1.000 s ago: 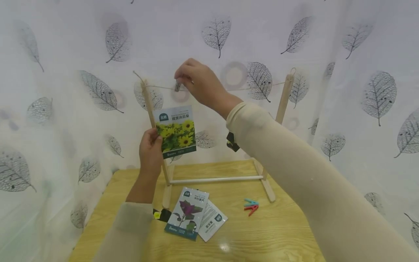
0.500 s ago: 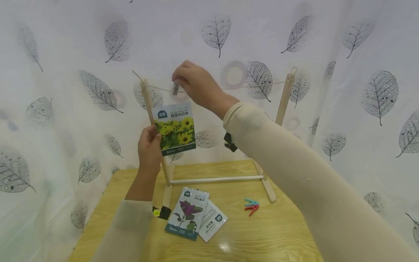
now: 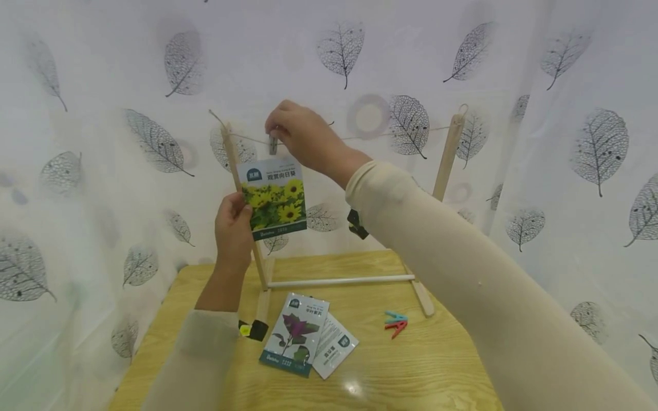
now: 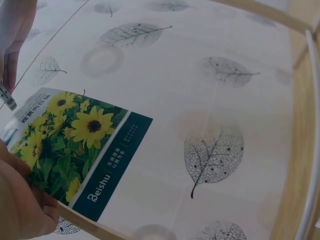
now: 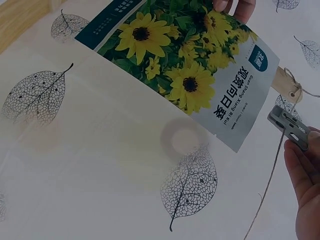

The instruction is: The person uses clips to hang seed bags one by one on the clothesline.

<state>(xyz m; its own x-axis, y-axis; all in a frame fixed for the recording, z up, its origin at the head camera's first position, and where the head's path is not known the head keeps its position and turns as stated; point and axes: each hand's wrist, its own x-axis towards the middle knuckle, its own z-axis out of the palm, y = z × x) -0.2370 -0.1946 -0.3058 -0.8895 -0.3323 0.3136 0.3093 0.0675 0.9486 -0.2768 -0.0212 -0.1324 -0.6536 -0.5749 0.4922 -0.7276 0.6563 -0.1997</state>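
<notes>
A seed packet with yellow flowers (image 3: pixel 275 197) is pinched at its left edge by my left hand (image 3: pixel 233 228), and it hangs upright just under the twine (image 3: pixel 411 132). Above it, my right hand (image 3: pixel 303 134) pinches a grey clothespin (image 3: pixel 273 144) at the twine. The right wrist view shows the clothespin (image 5: pixel 290 126) at the string, apart from the packet's top edge. From the left wrist, the packet (image 4: pixel 85 145) appears with my left fingers (image 4: pixel 42 205) along its side.
A wooden frame (image 3: pixel 446 157) with a white crossbar (image 3: pixel 341 282) stands on the wooden table (image 3: pixel 411 365). A purple-leaf seed packet (image 3: pixel 295 334) overlaps another packet (image 3: pixel 336 348). Blue (image 3: pixel 396 315) and red clothespins (image 3: pixel 397 327) lie to the right. A leaf-print curtain (image 3: pixel 555 200) hangs behind.
My right hand has moved slightly left and down with the clothespin. My left hand has raised the flower packet a little, closer to the twine.
</notes>
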